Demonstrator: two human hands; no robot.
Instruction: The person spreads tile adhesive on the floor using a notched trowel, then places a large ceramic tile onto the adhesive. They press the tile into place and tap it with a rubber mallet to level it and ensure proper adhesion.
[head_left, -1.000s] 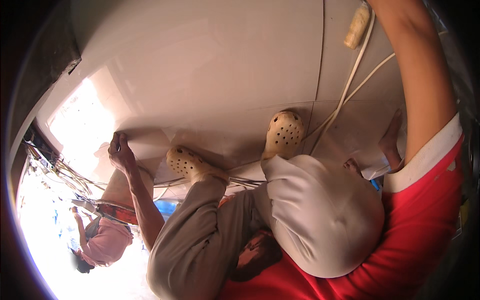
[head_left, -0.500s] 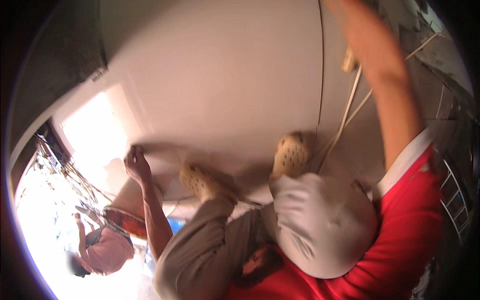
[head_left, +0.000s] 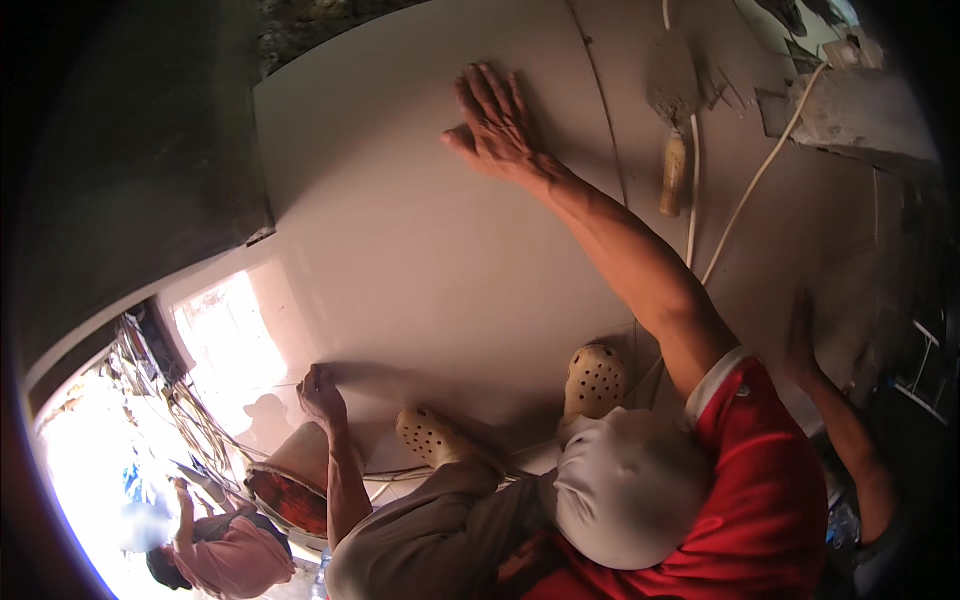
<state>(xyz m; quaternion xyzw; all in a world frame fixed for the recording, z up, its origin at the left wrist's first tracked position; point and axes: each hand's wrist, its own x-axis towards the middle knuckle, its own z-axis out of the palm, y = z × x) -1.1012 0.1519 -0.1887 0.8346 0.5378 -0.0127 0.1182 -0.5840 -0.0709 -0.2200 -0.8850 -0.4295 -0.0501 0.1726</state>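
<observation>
A dark slab (head_left: 140, 130) filled the upper left of the frame. Below it, at the left, a tangle of cables (head_left: 195, 405) ran toward a bucket (head_left: 290, 500), tilted, with a reddish inside. In the lower left corner another person in a pink shirt (head_left: 230, 560) was bent over in the glare.

Just above the bucket, my left hand (head_left: 322, 395) was curled with its fingers drawn in, close to the floor; I could not tell whether it gripped anything. The big pale tile (head_left: 420, 270) spread across the middle and upper middle, and my right hand (head_left: 497, 125) lay on it palm down, fingers fanned out, holding nothing. My two pale, holed clogs (head_left: 597, 380) stood lower, near the centre. At the bottom, my red shirt (head_left: 770, 480) carried a dark patch (head_left: 530, 570) whose details I couldn't make out.

Past the joint line at the upper right lay a trowel (head_left: 673, 95) with a wooden handle, a white cable (head_left: 692, 235) beside it. Farther right, another person's arm (head_left: 850, 430) reached up from the lower edge.
</observation>
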